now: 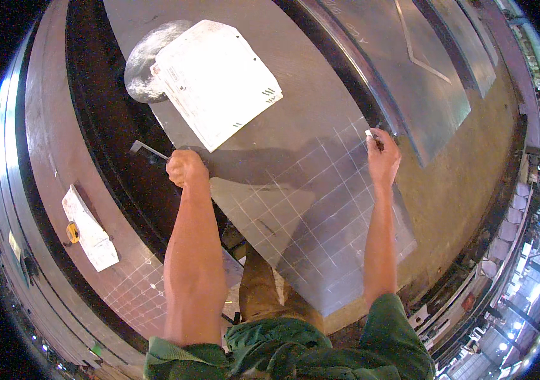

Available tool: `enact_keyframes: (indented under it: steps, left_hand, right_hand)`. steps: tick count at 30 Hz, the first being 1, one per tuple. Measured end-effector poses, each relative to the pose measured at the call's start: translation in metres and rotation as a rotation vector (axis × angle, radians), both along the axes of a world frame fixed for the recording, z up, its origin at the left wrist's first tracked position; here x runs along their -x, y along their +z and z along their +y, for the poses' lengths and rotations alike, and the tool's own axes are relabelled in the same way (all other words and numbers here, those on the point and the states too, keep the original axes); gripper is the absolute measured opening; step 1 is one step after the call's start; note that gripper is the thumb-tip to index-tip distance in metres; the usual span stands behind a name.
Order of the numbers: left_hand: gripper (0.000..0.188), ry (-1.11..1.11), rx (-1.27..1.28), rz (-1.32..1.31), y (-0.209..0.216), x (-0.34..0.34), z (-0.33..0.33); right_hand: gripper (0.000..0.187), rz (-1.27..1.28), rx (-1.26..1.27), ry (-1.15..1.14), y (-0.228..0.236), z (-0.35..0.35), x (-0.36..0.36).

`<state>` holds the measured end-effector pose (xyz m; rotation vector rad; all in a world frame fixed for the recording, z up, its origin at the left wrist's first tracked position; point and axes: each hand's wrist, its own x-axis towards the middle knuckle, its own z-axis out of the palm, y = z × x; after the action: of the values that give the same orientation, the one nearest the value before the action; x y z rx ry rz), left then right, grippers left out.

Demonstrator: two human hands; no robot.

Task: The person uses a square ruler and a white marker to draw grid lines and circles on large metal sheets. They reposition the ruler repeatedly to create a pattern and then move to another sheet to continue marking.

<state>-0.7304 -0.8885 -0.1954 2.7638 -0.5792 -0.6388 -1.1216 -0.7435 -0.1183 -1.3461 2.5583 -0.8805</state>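
My left hand (186, 168) is closed in a fist at the left edge of a grey metal plate (311, 117). A thin metal tool with a short bent end (149, 149) sticks out of it over the dark gap; the rest is hidden in the fist. My right hand (384, 158) pinches a small white piece of chalk (368, 133) at the plate's right edge. White chalk lines form a grid on the plate's near part, between my arms. A stack of white paper sheets (216, 82) lies on the plate beyond my left hand.
A dark gap (108, 120) runs along the plate's left. Past it, another plate (48, 136) carries papers (92, 231), a yellow tape measure (72, 232) and a chalk grid. More metal plates (403, 69) lie at the far right. A shiny round patch (140, 73) shows beside the paper stack.
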Motion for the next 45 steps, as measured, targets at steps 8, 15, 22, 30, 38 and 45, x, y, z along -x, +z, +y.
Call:
enact_keyframes:
  steps: [8, 15, 22, 30, 38, 45]
  left_hand:
    - [0.026, -0.465, -0.249, -0.134, 0.028, 0.020, 0.003]
    - [0.020, -0.617, -0.351, -0.185, -0.011, 0.001, 0.006]
    - [0.026, -0.804, -0.535, -0.223, 0.027, 0.009, 0.000]
    - [0.030, -1.010, -0.562, -0.317, 0.034, 0.009, 0.002]
    - [0.026, -1.165, -0.543, -0.486, 0.037, 0.008, 0.004]
    - [0.020, -1.172, -0.547, -0.493, 0.034, 0.010, 0.005]
  right_hand:
    - [0.019, -0.037, 0.004, -0.054, 0.008, 0.017, 0.011]
    - [0.020, 0.012, -0.049, -0.136, 0.016, 0.080, 0.031]
    - [0.021, -0.063, -0.227, -0.316, 0.014, 0.182, 0.000]
    - [0.021, -0.101, -0.174, -0.498, 0.013, 0.222, -0.023]
    - [0.019, -0.086, -0.129, -0.470, 0.001, 0.226, -0.022]
    - [0.021, -0.081, -0.144, -0.479, 0.007, 0.217, -0.021]
